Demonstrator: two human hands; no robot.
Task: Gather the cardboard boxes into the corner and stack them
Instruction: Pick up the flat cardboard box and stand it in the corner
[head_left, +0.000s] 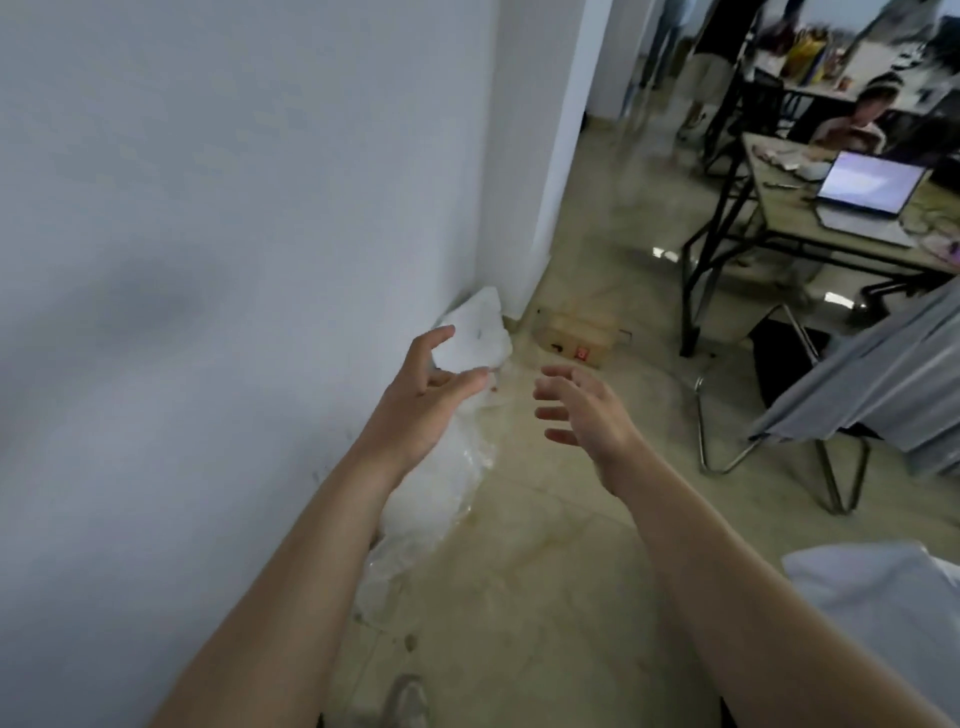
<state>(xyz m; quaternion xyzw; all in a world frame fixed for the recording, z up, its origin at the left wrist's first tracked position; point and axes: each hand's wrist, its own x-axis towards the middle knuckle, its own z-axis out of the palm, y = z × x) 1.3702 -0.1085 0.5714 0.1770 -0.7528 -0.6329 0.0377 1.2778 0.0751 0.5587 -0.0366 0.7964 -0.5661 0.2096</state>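
Only 1 cardboard box (576, 335) shows, lying on the floor (545, 571) beyond both hands, near the wall corner; it bears a small red label, too blurred to read. The left hand (423, 400) has its grip spread, fingers curled and empty, in front of white plastic wrapping (457, 415) along the wall (208, 260). The right hand (587, 410) is also splayed and holds nothing. Further right, 1 open laptop (867, 192) sits on a surface (779, 218).

I'm getting dim, cool indoor light w/ soft motion blur across everything. Brightest spots: the glowing open laptop screen (868, 183) and glare patches on the glossy beige tiled floor (561, 519). Wide-angle bend at edges; background desks smeared.
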